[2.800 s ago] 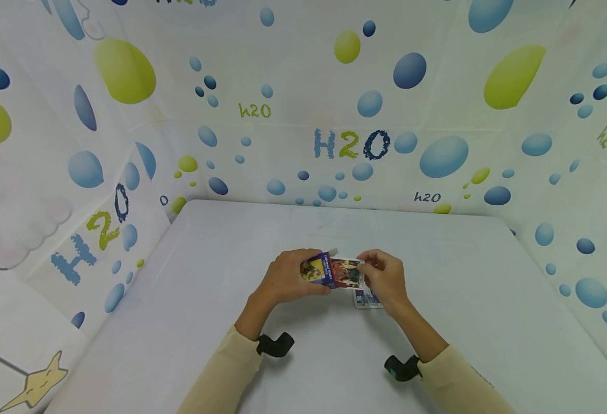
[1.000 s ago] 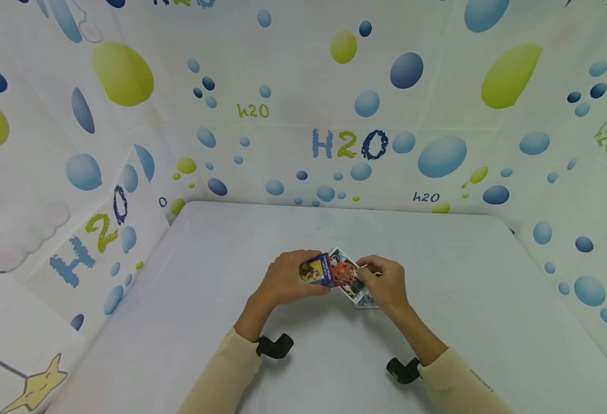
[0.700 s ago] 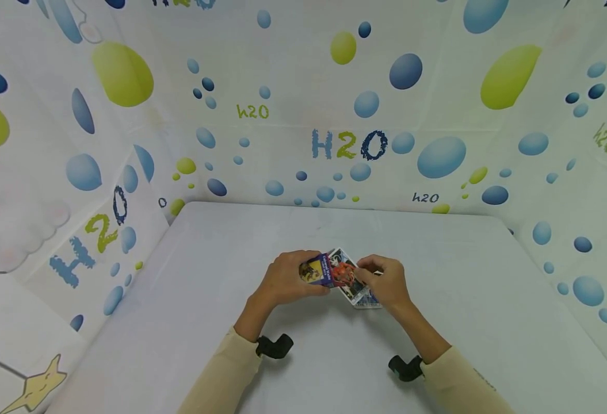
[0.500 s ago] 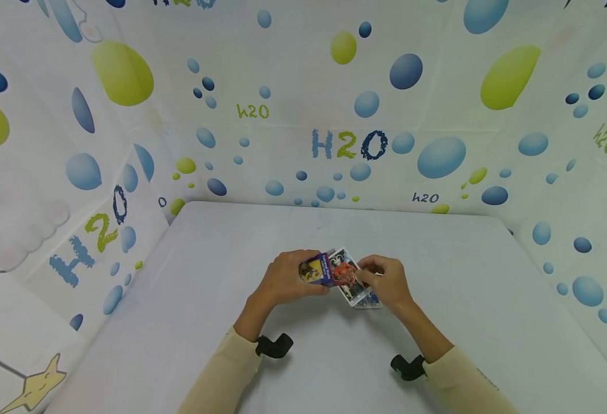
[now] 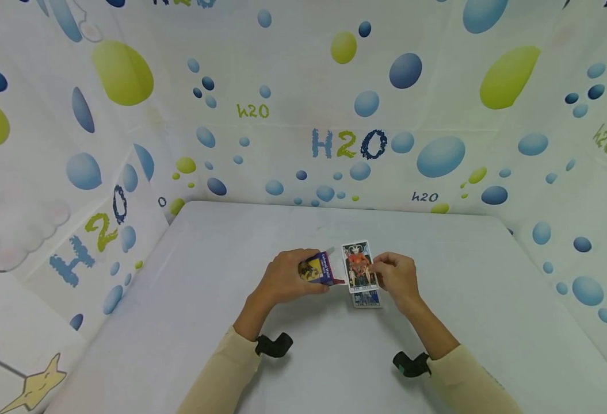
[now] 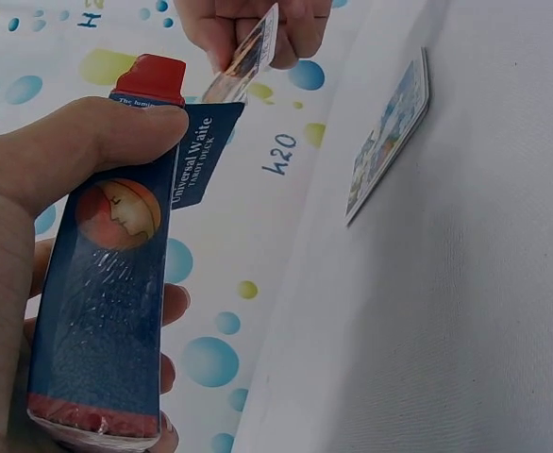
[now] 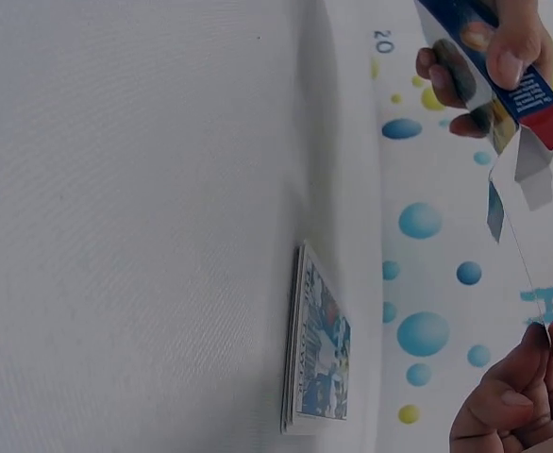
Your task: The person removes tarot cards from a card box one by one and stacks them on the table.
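My left hand point(image 5: 282, 279) grips a blue tarot deck box point(image 6: 102, 311), lettered "Universal Waite", thumb across one side and fingers behind. Its end flap point(image 6: 206, 151) stands out toward the right hand. My right hand point(image 5: 399, 276) pinches a tarot card point(image 5: 357, 261) by its right edge; the card shows a red horned figure and faces up toward the head. In the right wrist view that card looks like a thin line, seen edge-on. Below it, a small stack of tarot cards point(image 7: 324, 354) lies face up on the table, partly hidden by the held card in the head view.
A white-covered table point(image 5: 220, 241) spreads around both hands. Behind it and at the sides hangs a white cloth point(image 5: 303, 75) printed with blue and green dots and "H2O". Black wrist cameras sit on both wrists, low over the table.
The card has come out of the box's end and moved right, turning from slanted to nearly upright above the stack. The right hand has shifted slightly right; the left hand and box hardly moved.
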`<state>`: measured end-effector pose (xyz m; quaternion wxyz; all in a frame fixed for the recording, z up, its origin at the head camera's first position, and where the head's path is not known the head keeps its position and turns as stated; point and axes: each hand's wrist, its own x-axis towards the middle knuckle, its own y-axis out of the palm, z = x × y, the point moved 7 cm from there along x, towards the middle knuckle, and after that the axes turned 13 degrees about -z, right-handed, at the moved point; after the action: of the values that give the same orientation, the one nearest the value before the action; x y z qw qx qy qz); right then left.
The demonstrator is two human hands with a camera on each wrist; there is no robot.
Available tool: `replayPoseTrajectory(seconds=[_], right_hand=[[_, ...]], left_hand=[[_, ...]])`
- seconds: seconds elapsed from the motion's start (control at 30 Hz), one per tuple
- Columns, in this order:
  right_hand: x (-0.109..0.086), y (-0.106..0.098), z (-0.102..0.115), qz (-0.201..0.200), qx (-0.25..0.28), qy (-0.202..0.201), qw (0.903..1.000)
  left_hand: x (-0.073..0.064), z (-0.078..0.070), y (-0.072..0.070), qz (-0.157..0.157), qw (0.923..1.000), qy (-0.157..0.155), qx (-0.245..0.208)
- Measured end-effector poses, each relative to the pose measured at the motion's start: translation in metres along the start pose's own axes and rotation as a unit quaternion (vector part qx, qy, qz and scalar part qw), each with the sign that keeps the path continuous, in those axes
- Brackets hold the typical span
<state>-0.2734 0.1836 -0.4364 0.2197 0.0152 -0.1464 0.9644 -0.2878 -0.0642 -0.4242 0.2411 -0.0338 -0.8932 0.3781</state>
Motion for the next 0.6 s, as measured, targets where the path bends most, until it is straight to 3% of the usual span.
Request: replayPoseTrajectory(seconds=[0.2,0.6], right_hand=[[0.004,-0.006,-0.008,-0.019,-0.056,0.019,0.998],[0.006,-0.003,-0.025,0.016,-0.096,0.039,0.9945]], left_hand=[[0.0,0.0,0.0,0.003,1.0,-0.003,0.002],[0.0,0.0,-0.001,0.003,0.9999,-0.01,0.002]])
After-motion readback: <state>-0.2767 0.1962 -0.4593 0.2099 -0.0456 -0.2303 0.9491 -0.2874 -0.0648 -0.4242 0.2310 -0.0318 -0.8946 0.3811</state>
